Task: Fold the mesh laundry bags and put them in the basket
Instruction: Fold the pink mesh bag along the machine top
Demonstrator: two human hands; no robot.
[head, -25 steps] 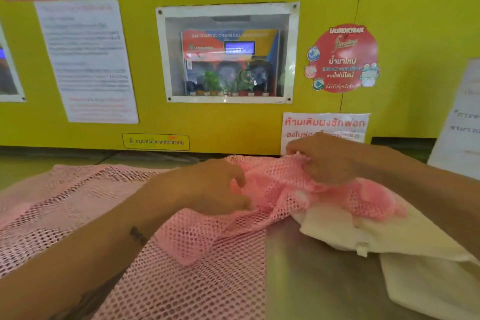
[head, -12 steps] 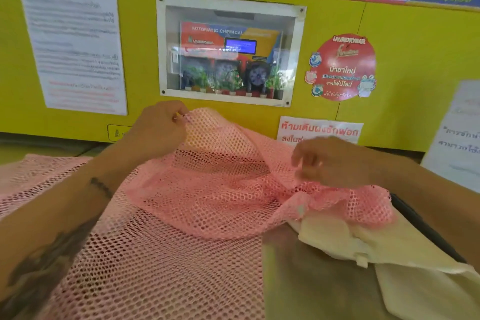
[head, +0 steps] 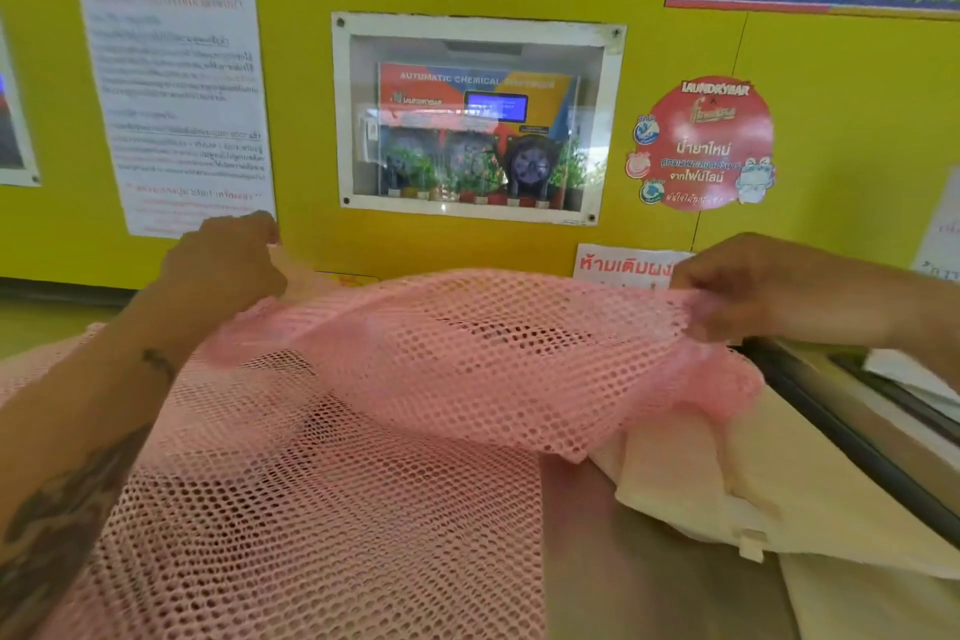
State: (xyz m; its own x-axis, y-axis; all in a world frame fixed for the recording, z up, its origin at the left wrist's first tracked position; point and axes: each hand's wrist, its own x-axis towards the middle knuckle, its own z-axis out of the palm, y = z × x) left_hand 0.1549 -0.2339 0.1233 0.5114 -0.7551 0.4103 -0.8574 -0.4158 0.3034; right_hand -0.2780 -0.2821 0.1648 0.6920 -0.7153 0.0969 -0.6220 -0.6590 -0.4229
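A pink mesh laundry bag (head: pixel 467 369) is stretched in the air between my two hands above the table. My left hand (head: pixel 223 257) pinches its top left corner. My right hand (head: pixel 727 286) pinches the top right edge. The bag's lower part hangs down onto more pink mesh (head: pixel 291 535) spread flat over the left and middle of the table. No basket shows in this view.
A cream cloth (head: pixel 737 494) lies on the grey table (head: pixel 623 582) at the right, partly under the mesh. A dark-edged ledge (head: pixel 852 442) runs along the right side. The yellow wall (head: pixel 841 120) with posters and a dispenser window (head: pixel 475 120) stands close behind.
Both hands have risen and moved apart, my left going left and up, my right going right, pulling the bunched pink mesh open into a taut span above the table.
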